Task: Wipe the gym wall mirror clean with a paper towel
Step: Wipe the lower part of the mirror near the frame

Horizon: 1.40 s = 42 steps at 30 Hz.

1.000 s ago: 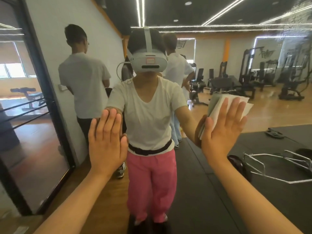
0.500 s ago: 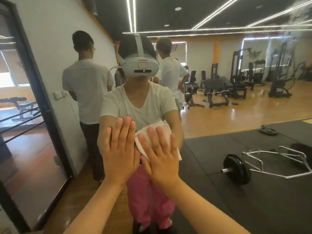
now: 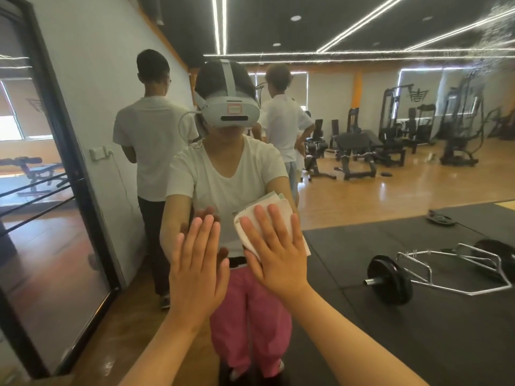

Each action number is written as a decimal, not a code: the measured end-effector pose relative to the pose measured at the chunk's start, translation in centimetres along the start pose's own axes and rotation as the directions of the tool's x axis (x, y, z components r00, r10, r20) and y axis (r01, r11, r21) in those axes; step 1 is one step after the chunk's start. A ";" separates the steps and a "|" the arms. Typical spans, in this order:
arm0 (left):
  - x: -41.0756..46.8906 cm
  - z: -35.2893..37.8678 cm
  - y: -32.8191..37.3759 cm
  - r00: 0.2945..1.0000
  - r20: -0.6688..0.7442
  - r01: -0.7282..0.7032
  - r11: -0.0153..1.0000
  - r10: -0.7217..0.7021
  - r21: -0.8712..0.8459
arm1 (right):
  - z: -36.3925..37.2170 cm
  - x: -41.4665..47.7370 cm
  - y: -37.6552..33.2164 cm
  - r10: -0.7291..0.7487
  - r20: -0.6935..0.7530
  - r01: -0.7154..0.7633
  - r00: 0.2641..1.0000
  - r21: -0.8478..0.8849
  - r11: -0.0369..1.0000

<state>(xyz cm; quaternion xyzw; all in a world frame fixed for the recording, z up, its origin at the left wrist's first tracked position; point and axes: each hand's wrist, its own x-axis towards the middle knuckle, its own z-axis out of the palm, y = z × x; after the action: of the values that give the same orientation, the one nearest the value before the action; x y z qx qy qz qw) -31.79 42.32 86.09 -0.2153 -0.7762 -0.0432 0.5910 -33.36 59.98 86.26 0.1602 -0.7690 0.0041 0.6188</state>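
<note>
The wall mirror (image 3: pixel 362 213) fills almost the whole view and reflects me and the gym. My right hand (image 3: pixel 276 254) lies flat with its fingers spread and presses a folded white paper towel (image 3: pixel 285 204) against the glass at chest height. The towel sticks out above and to the right of the fingers. Just to the left, my left hand (image 3: pixel 199 263) rests flat and bare on the mirror, a small gap away from the right hand. A patch of fine white specks (image 3: pixel 496 29) marks the glass at the top right.
A black frame (image 3: pixel 69 190) bounds the mirror on the left, with a glass panel beyond it. In the reflection, two people stand behind me, a hex barbell (image 3: pixel 418 274) lies on black mats at the right, and weight machines (image 3: pixel 390 140) line the far wall.
My right hand swept the paper towel leftward and down from the upper right to beside my left hand. The left hand stayed flat on the glass.
</note>
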 end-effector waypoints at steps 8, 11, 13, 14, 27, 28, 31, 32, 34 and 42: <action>-1.0 1.9 -0.6 1.000 -0.018 -0.012 0.999 0.012 0.043 | 0.0 0.1 0.0 -0.015 -0.020 0.015 1.000 0.009 1.000; -1.1 2.0 -0.6 0.999 -0.044 -0.014 0.999 0.016 0.040 | 0.0 0.1 0.0 -0.023 -0.033 0.024 0.999 0.016 1.000; -1.0 2.0 -0.7 0.998 -0.061 -0.031 0.999 0.034 0.039 | 0.1 0.2 -0.1 -0.024 -0.044 0.026 0.999 0.035 0.999; -1.0 2.0 -0.8 0.996 -0.070 -0.049 0.998 0.051 0.028 | 0.1 0.2 -0.1 -0.024 -0.055 0.026 0.998 0.042 0.999; -2.9 2.4 0.7 0.943 -0.328 0.031 0.996 -0.057 -0.083 | 1.6 0.5 0.6 -0.032 -0.080 0.021 0.996 -0.126 0.992; -3.7 2.7 1.3 0.938 -0.326 0.092 0.991 -0.120 -0.098 | 1.5 0.5 0.6 -0.023 -0.067 0.014 0.997 -0.129 0.992; -6.1 4.1 2.3 0.927 -0.324 0.163 0.981 -0.190 -0.109 | 1.0 0.8 0.5 -0.034 -0.053 0.027 0.998 -0.125 0.992; -6.6 4.6 2.3 0.926 -0.332 0.156 0.983 -0.180 -0.099 | 0.9 0.9 0.5 -0.039 -0.051 0.032 0.998 -0.122 0.992; -7.0 5.4 2.2 0.917 -0.366 0.139 0.987 -0.159 -0.080 | 0.9 1.0 0.8 -0.037 -0.050 0.031 0.998 -0.115 0.993; -7.1 5.7 1.9 0.901 -0.394 0.134 0.980 -0.184 -0.150 | -0.1 2.6 1.0 0.006 -0.058 -0.009 0.998 -0.056 0.998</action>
<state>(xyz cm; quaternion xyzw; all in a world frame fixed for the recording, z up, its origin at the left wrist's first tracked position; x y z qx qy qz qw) -34.73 43.83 77.37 -0.1722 -0.6478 -0.1811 0.7196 -34.02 60.35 88.93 0.1396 -0.7512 -0.0106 0.6450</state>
